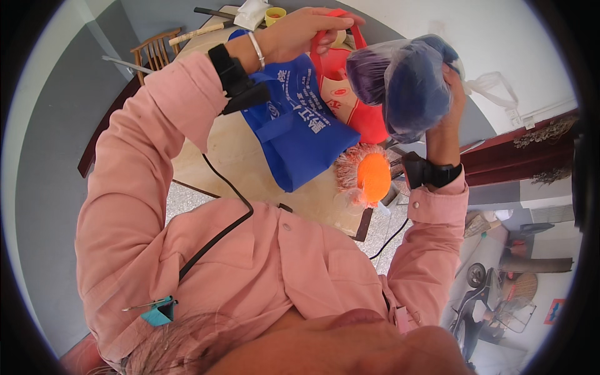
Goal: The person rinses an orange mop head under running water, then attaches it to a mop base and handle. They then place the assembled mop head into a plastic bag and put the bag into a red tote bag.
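Observation:
My left hand (299,36) is closed on the red handle of a red and cream tote bag (340,87), holding it up by its strap. In my right hand (456,97) is a clear plastic bag (400,69) with dark blue and purple bundles that look like yarn. It is raised beside the tote's opening; part of my right hand is hidden behind it. Left of the tote lies a blue bag (300,137) with white print. Below the tote, near the table corner, sits a bright orange ball (374,177), apparently yarn, with crinkled clear plastic around it.
All of this is over a tan table (215,159) with a dark edge. At its far end are a yellow cup (274,15), a white plastic packet (251,14) and a wooden-handled stick (200,32). A wooden chair (159,51) stands at the left. A motorcycle (478,306) is farther off at lower right.

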Action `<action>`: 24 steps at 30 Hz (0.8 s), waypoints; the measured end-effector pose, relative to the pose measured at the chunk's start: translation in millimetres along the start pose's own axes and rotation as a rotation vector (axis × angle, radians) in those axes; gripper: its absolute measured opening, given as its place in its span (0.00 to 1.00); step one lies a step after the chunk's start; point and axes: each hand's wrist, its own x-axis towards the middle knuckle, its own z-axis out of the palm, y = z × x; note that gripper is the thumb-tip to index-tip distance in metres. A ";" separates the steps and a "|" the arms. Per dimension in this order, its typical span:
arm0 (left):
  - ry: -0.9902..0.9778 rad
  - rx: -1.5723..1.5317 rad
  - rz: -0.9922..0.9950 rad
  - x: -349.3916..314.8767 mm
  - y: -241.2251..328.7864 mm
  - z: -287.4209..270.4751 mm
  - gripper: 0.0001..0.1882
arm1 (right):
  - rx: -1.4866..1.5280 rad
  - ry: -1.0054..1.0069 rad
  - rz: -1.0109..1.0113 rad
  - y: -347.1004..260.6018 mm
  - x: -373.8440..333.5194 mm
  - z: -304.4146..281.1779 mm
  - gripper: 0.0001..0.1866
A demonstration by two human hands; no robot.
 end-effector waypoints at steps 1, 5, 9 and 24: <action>-0.019 -0.149 0.094 -3.4 -1.3 -0.5 0.22 | 0.014 0.012 -0.003 5.1 8.1 -4.6 0.14; -0.090 0.022 0.169 -9.1 2.4 -14.7 0.23 | -0.118 0.171 0.116 21.9 29.6 -38.2 0.14; -0.361 0.434 0.161 -14.6 5.0 -38.1 0.17 | -0.326 0.354 0.224 16.7 15.1 -65.6 0.18; -1.040 0.683 0.750 -42.6 -6.9 5.5 0.03 | -0.438 0.202 -0.083 -46.4 -14.6 34.6 0.16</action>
